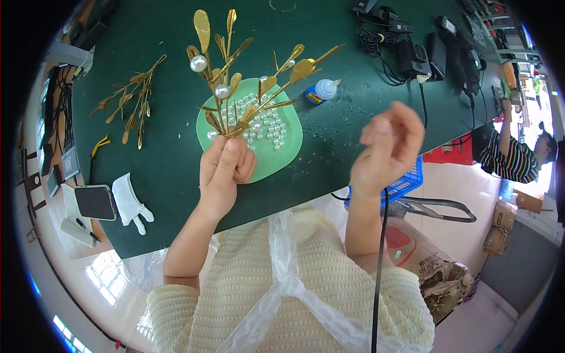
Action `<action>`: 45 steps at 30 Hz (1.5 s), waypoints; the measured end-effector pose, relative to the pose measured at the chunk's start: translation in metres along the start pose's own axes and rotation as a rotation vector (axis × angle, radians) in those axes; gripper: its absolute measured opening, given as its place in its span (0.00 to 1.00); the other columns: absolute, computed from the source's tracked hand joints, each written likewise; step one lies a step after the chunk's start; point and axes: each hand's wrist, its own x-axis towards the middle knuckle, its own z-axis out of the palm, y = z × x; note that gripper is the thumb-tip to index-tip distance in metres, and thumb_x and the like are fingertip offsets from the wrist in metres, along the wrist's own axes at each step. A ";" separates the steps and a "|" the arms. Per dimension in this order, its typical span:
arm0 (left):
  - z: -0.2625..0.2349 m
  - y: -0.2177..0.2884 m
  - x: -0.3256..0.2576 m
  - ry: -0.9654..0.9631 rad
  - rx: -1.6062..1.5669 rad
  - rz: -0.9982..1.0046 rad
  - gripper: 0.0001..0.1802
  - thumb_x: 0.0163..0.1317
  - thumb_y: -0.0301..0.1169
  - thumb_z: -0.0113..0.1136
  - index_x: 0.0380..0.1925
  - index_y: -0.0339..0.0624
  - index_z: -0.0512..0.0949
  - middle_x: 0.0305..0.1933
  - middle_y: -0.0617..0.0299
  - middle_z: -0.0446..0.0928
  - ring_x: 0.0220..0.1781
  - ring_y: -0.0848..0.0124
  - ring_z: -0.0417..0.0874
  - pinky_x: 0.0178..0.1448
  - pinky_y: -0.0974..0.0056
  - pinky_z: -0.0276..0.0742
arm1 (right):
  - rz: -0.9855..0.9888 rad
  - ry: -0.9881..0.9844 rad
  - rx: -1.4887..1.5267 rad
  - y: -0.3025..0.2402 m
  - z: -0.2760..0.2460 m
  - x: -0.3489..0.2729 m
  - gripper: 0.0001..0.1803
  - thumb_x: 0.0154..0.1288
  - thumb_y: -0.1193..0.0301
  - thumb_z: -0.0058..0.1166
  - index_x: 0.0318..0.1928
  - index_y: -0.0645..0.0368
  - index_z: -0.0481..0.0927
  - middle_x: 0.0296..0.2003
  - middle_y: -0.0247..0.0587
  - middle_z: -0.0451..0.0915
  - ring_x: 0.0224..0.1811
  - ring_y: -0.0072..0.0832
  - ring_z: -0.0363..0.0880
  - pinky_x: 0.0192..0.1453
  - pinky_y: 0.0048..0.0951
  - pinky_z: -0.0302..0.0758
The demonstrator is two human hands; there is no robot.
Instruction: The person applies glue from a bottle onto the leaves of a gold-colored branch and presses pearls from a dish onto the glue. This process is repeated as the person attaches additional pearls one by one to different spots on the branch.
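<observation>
My left hand [225,167] is closed, thumb and fingers pinching the base of a golden artificial leaf branch [235,76]. The branch stands up and fans out above the table, with several white pearl beads [222,91] on its stems. Behind and below it lies a light green plate [282,154] holding many loose pearl beads. To the right, my right hand [389,147] is raised near the table's front edge. Its fingers curve loosely, apart from the thumb, and nothing shows in them. A small glue bottle [322,92] with a blue label stands just beyond the plate.
Another golden branch [134,97] lies at left on the dark green table [170,194]. A phone [96,202] and a white glove [128,197] sit at the left edge. Cables and black adapters [412,57] fill the far right. A blue basket [406,179] stands below the edge.
</observation>
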 end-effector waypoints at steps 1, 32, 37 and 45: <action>0.001 0.002 0.001 0.000 0.001 0.006 0.18 0.66 0.42 0.39 0.20 0.43 0.58 0.13 0.72 0.51 0.14 0.82 0.48 0.18 0.73 0.43 | -0.017 0.018 -0.107 0.004 -0.006 0.006 0.20 0.53 0.81 0.53 0.48 0.63 0.66 0.35 0.37 0.70 0.25 0.14 0.65 0.29 0.14 0.64; -0.005 0.006 0.003 -0.143 -0.247 -0.208 0.20 0.66 0.44 0.36 0.19 0.45 0.57 0.12 0.72 0.49 0.14 0.81 0.47 0.17 0.73 0.42 | 0.355 -0.292 0.357 -0.005 -0.017 0.020 0.21 0.52 0.57 0.53 0.28 0.64 0.64 0.18 0.35 0.64 0.15 0.21 0.62 0.17 0.20 0.57; -0.003 0.006 0.003 -0.151 -0.220 -0.208 0.19 0.66 0.43 0.37 0.19 0.45 0.57 0.12 0.72 0.49 0.14 0.81 0.47 0.17 0.74 0.42 | 0.438 -0.216 0.675 -0.008 -0.016 0.017 0.19 0.57 0.53 0.46 0.32 0.57 0.66 0.20 0.33 0.62 0.13 0.19 0.54 0.17 0.22 0.49; -0.001 0.004 0.000 -0.149 -0.118 -0.212 0.19 0.65 0.43 0.39 0.19 0.45 0.58 0.13 0.72 0.50 0.14 0.82 0.48 0.18 0.74 0.42 | 0.454 0.056 0.552 -0.022 -0.001 0.016 0.15 0.58 0.57 0.47 0.31 0.58 0.68 0.25 0.37 0.69 0.14 0.17 0.56 0.16 0.17 0.51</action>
